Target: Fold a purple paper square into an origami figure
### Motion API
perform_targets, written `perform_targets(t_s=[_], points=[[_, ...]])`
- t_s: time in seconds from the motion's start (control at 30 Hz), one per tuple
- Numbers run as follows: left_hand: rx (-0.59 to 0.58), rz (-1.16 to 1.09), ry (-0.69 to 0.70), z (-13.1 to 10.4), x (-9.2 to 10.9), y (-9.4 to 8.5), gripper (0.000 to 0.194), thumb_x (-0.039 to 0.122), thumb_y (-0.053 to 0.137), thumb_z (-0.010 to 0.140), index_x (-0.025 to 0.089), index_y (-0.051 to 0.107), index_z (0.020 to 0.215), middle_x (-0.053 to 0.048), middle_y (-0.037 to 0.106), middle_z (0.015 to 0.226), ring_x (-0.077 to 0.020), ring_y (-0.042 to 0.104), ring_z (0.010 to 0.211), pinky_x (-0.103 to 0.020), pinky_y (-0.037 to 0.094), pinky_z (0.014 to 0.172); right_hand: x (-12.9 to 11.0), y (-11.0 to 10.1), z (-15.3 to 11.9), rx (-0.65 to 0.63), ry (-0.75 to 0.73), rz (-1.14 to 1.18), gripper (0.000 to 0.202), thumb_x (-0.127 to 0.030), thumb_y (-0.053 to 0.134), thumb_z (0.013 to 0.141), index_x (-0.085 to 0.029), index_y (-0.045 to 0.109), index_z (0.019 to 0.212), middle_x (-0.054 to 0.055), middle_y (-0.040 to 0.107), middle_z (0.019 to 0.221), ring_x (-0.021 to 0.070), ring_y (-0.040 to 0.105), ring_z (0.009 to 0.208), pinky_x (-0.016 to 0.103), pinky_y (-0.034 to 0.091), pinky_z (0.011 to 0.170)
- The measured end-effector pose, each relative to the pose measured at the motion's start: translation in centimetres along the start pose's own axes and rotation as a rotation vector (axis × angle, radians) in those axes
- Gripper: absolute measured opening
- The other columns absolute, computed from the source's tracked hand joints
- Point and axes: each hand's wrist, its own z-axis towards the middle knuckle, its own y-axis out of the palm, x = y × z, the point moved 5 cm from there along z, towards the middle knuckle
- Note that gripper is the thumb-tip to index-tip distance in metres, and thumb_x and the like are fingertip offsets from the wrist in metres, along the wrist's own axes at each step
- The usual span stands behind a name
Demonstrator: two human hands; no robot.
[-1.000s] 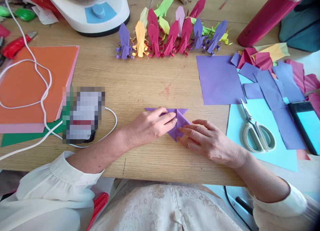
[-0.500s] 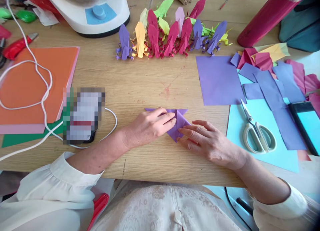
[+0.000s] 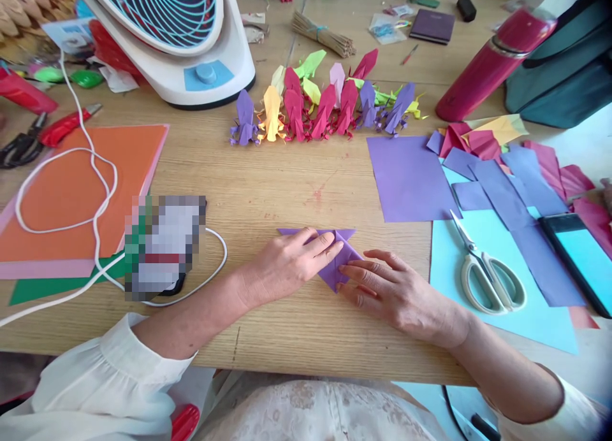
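A folded purple paper point(image 3: 329, 277) lies on the wooden table near its front edge, a triangular shape pointing toward me. My left hand point(image 3: 291, 262) rests over its left and middle part, fingertips pressing on the paper near the central crease. From the right, my right hand point(image 3: 392, 288) holds the paper's right flap and lower tip between thumb and fingers. Part of the paper is hidden under my left fingers. Beyond it stands a cluster of folded paper figures point(image 3: 325, 113) in purple, orange, red and green.
Scissors point(image 3: 492, 278) lie on light blue paper point(image 3: 535, 329) at the right, beside a purple sheet point(image 3: 411, 180), scraps and a dark device point(image 3: 576, 262). A phone point(image 3: 165, 246), cable, orange paper point(image 3: 95, 186) and fan point(image 3: 210, 78) occupy the left. A red bottle point(image 3: 497, 65) stands back right.
The camera view has tilted up, so the table appears lower and more of the fan and back area shows. My left fingers have shifted slightly rightward over the purple paper's crease.
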Motion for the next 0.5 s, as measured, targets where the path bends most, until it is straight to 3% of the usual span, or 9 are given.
perform_targets(t_s=[0.2,0.5], points=[[0.014,0.004,0.024,-0.04,0.11,0.05,0.044,0.009,0.048,0.096,0.016,0.056,0.139,-0.004,0.055,0.149,-0.0172,0.061,0.107,-0.025,0.058,0.074,-0.02,0.07,0.1,0.002,0.005,0.009,0.024,-0.01,0.046,0.099,-0.015,0.069,0.102,0.012,0.07,0.114,0.0247,0.064,0.112,0.049,0.051,0.098],[0.009,0.007,0.024,0.0,0.25,0.07,0.043,0.01,0.05,0.096,0.015,0.058,0.137,-0.004,0.057,0.147,-0.0189,0.061,0.109,-0.027,0.058,0.07,-0.01,0.22,-0.13,-0.005,0.01,0.006,0.022,-0.011,0.049,0.099,-0.014,0.069,0.105,0.013,0.069,0.118,0.0256,0.063,0.114,0.05,0.05,0.101]])
